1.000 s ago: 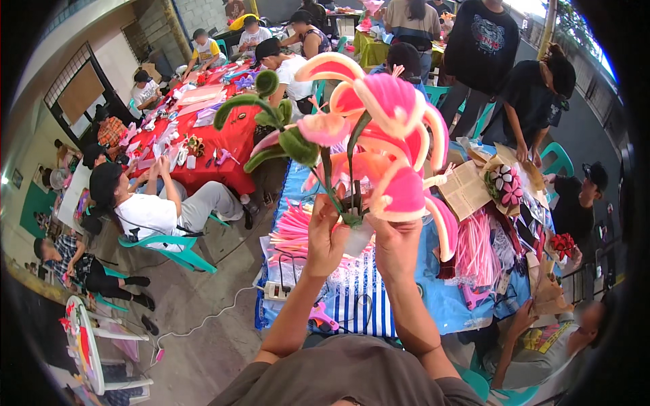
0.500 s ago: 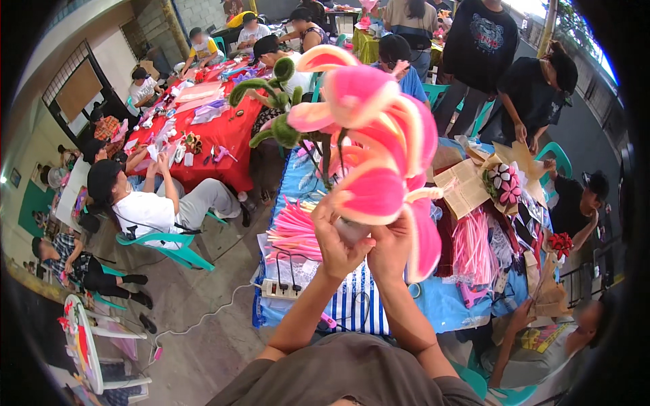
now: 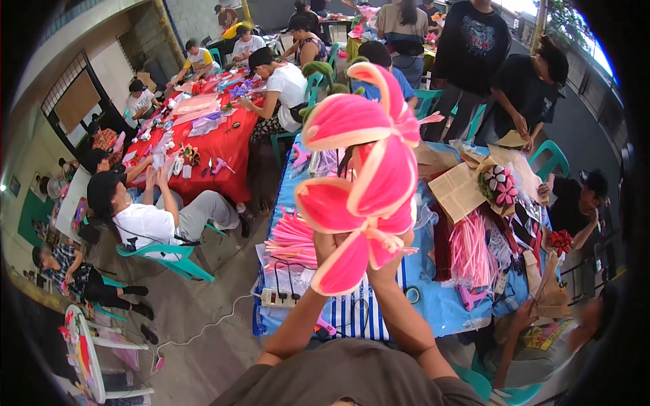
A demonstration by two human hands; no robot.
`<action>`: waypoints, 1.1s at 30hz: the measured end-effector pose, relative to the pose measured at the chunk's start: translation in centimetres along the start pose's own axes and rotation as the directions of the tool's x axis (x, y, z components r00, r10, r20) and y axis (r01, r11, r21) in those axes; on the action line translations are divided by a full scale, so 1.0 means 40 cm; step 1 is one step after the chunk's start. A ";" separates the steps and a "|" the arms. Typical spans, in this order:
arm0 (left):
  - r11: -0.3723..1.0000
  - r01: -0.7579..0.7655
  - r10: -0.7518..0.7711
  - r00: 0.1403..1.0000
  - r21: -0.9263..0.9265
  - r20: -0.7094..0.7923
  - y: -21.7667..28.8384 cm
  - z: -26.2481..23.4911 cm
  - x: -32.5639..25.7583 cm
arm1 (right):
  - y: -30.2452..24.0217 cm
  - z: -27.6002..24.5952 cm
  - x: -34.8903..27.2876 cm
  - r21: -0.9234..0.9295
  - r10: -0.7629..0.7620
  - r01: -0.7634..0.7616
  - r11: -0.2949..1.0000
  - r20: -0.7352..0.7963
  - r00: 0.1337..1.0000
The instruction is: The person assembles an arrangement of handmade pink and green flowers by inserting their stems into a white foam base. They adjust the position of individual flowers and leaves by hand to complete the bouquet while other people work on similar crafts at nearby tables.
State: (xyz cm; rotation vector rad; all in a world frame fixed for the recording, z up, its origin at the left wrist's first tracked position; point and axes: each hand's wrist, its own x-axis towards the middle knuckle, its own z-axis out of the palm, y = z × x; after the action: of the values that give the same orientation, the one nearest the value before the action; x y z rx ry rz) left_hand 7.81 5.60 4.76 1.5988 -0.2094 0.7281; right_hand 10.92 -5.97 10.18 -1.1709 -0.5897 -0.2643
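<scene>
Large artificial flowers (image 3: 382, 172), with hot-pink petals edged in cream and fuzzy-looking, stand raised in front of me above the blue table. Green fuzzy curls (image 3: 325, 76) show behind their upper part. My left hand (image 3: 326, 245) is around the base of the flowers, its fingers mostly covered by the lower petals. Close beside it, my right hand (image 3: 387, 269) holds the same base, with its fingers also largely hidden. Pink fuzzy stems (image 3: 292, 238) lie on the table to the left of my hands.
A blue-covered table (image 3: 433, 308) bears a power strip (image 3: 279, 298), a pink glue gun (image 3: 472, 296), a bundle of pale pink stems (image 3: 470, 250), brown paper (image 3: 460, 191) and a wrapped bouquet (image 3: 501, 186). People sit at a red table (image 3: 220, 177); others stand at the right.
The flowers have turned, so their petals face me and cover more of my hands. The green curls have moved right, behind the petals. The left seated people keep nearly the same places.
</scene>
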 end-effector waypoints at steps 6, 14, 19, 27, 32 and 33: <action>0.978 -0.033 0.102 0.936 0.206 -0.336 0.024 0.097 -0.013 | -0.012 0.006 0.013 -0.228 -0.218 0.217 0.949 0.020 0.976; 0.893 -0.032 0.185 0.936 0.450 -0.301 -0.001 0.094 -0.015 | -0.003 -0.009 0.018 -0.346 -0.159 0.161 0.924 0.034 0.987; 0.809 -0.161 0.312 0.933 0.566 -0.180 0.065 0.111 0.014 | 0.061 -0.040 -0.029 -0.484 -0.208 0.141 0.864 -0.088 0.974; 0.824 -0.274 0.393 0.907 0.497 -0.151 0.093 0.134 0.010 | 0.040 -0.036 -0.031 -0.478 -0.146 0.075 0.875 -0.114 0.983; 0.859 -0.305 0.394 0.907 0.412 -0.149 0.096 0.141 0.000 | -0.025 -0.017 -0.024 -0.377 -0.088 0.021 0.926 -0.163 0.983; 0.867 -0.316 0.401 0.901 0.385 -0.165 0.097 0.144 0.001 | -0.024 -0.020 -0.027 -0.444 -0.136 0.055 0.895 -0.154 0.979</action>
State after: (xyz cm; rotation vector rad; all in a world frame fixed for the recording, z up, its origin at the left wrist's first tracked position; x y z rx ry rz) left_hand 7.68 -0.52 8.01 1.8100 -0.2131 1.3054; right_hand 9.80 -7.18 10.14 -1.5343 -0.4370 -0.6067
